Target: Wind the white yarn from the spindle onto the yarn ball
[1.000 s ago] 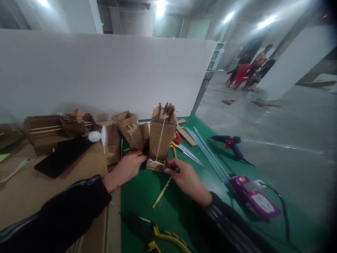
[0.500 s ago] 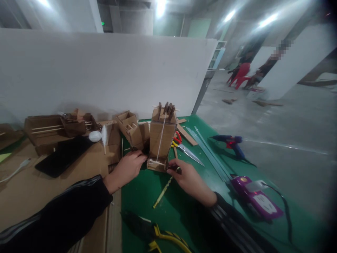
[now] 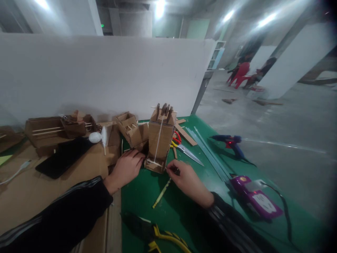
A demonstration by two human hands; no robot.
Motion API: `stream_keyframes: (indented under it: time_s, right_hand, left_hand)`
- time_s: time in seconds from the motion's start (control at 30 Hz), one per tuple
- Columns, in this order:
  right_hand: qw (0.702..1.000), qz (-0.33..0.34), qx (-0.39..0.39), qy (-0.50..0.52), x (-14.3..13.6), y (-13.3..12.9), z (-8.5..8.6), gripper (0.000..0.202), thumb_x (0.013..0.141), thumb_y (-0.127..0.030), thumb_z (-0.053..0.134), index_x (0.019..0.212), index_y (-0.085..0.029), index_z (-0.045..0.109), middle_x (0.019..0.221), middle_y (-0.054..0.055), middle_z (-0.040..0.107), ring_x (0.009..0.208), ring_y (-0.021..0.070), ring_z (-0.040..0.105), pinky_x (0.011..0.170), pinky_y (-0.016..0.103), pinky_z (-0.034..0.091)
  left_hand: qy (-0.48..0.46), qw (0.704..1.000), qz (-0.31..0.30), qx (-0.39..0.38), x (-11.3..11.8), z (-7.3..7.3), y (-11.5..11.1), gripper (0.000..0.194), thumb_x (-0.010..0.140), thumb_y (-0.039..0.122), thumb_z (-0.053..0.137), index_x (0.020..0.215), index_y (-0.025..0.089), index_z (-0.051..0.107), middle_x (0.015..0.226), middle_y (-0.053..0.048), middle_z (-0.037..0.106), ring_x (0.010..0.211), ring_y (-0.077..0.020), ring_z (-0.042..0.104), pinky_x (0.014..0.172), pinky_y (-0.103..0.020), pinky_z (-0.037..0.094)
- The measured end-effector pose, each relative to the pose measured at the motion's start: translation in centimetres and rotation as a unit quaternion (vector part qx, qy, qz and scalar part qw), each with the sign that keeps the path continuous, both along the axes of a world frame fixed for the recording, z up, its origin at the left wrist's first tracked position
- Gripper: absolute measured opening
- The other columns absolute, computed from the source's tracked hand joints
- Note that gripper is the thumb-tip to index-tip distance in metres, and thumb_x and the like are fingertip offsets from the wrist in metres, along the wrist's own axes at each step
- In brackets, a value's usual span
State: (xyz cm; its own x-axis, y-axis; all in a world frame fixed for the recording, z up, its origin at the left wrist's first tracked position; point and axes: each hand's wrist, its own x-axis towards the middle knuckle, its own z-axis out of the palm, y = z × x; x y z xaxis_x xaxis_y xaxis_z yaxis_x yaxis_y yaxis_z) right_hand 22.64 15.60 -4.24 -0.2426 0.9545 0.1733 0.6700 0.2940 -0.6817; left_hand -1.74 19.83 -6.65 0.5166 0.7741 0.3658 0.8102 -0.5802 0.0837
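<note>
An upright cardboard model (image 3: 158, 142) stands between my hands on the green table. Notched cardboard pieces (image 3: 165, 111) top it, and a white string (image 3: 158, 143) runs down its front to a thin stick (image 3: 154, 162) across the low box-shaped base. My left hand (image 3: 128, 167) is closed with its fingertips at the model's lower left side; part of its grip is hidden. At the lower right side, near the stick's end, my right hand (image 3: 183, 176) pinches with thumb and forefinger. What lies in that pinch is too small to make out.
Scissors (image 3: 188, 153), clear glue sticks (image 3: 209, 153), a blue glue gun (image 3: 229, 141) and a purple device (image 3: 255, 196) lie to the right. A drill bit (image 3: 161, 194) and yellow-black pliers (image 3: 155, 232) lie nearer. Cardboard boxes (image 3: 43, 131) and a black phone (image 3: 63, 156) are left.
The cardboard model has shifted slightly left and tilted a little, with its base turned more to view. My right hand's fingertips have moved slightly left along with it.
</note>
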Motion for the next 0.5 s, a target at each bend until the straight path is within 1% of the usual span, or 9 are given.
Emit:
stream_keyframes:
  time_s: [0.1, 0.2, 0.27, 0.33, 0.43, 0.5]
  right_hand:
    - [1.000, 0.003, 0.004, -0.004, 0.0, 0.0, 0.0, 0.010, 0.084, -0.017, 0.056, 0.080, -0.019, 0.065, 0.077, 0.004, 0.069, 0.075, 0.0210, 0.063, 0.068, 0.030, 0.046]
    - [1.000, 0.013, 0.005, -0.005, -0.1, -0.2, 0.0, 0.010, 0.085, -0.017, 0.056, 0.082, -0.019, 0.066, 0.079, 0.004, 0.069, 0.076, 0.0209, 0.063, 0.069, 0.030, 0.047]
    - [1.000, 0.023, 0.005, -0.004, -0.2, -0.3, -0.1, 0.011, 0.085, -0.015, 0.056, 0.084, -0.019, 0.066, 0.081, 0.004, 0.070, 0.077, 0.0204, 0.063, 0.070, 0.030, 0.047]
    - [0.999, 0.033, 0.004, -0.003, -0.3, -0.4, -0.2, 0.012, 0.085, -0.013, 0.056, 0.085, -0.020, 0.066, 0.082, 0.004, 0.071, 0.078, 0.0200, 0.064, 0.070, 0.029, 0.047]
    - [0.999, 0.046, 0.007, -0.003, -0.7, -0.4, -0.6, 0.012, 0.084, -0.012, 0.058, 0.087, -0.020, 0.067, 0.084, 0.003, 0.071, 0.080, 0.0201, 0.064, 0.072, 0.029, 0.048]
    - [0.999, 0.053, 0.009, -0.005, -0.8, -0.4, -0.6, 0.012, 0.085, -0.014, 0.059, 0.088, -0.020, 0.068, 0.086, 0.004, 0.072, 0.083, 0.0206, 0.065, 0.074, 0.029, 0.048]
  left_hand:
    - [-0.018, 1.000, 0.008, 0.015, 0.1, 0.3, -0.1, 0.028, 0.093, 0.029, 0.059, 0.120, 0.019, 0.060, 0.123, -0.009, 0.063, 0.100, -0.0227, 0.066, 0.084, -0.044, 0.056]
    - [-0.035, 0.999, 0.002, 0.034, 0.1, 1.1, -0.7, 0.028, 0.093, 0.029, 0.059, 0.120, 0.019, 0.060, 0.124, -0.009, 0.062, 0.104, -0.0242, 0.064, 0.087, -0.046, 0.054]
    - [-0.031, 0.998, -0.032, 0.038, 0.3, 1.7, -1.3, 0.025, 0.094, 0.028, 0.057, 0.117, 0.019, 0.061, 0.120, -0.008, 0.064, 0.107, -0.0245, 0.062, 0.092, -0.046, 0.050]
    - [-0.012, 0.996, -0.082, 0.032, 0.5, 2.3, -2.1, 0.024, 0.095, 0.029, 0.053, 0.116, 0.022, 0.063, 0.116, -0.008, 0.066, 0.107, -0.0244, 0.060, 0.095, -0.044, 0.047]
    - [0.026, 0.990, -0.140, 0.016, 1.3, 2.7, -2.8, 0.033, 0.096, 0.036, 0.050, 0.126, 0.027, 0.059, 0.120, -0.008, 0.066, 0.110, -0.0270, 0.057, 0.098, -0.046, 0.041]
    - [0.046, 0.987, -0.154, 0.006, 1.8, 2.7, -2.9, 0.039, 0.095, 0.038, 0.050, 0.133, 0.029, 0.053, 0.122, -0.008, 0.064, 0.111, -0.0286, 0.055, 0.099, -0.047, 0.039]
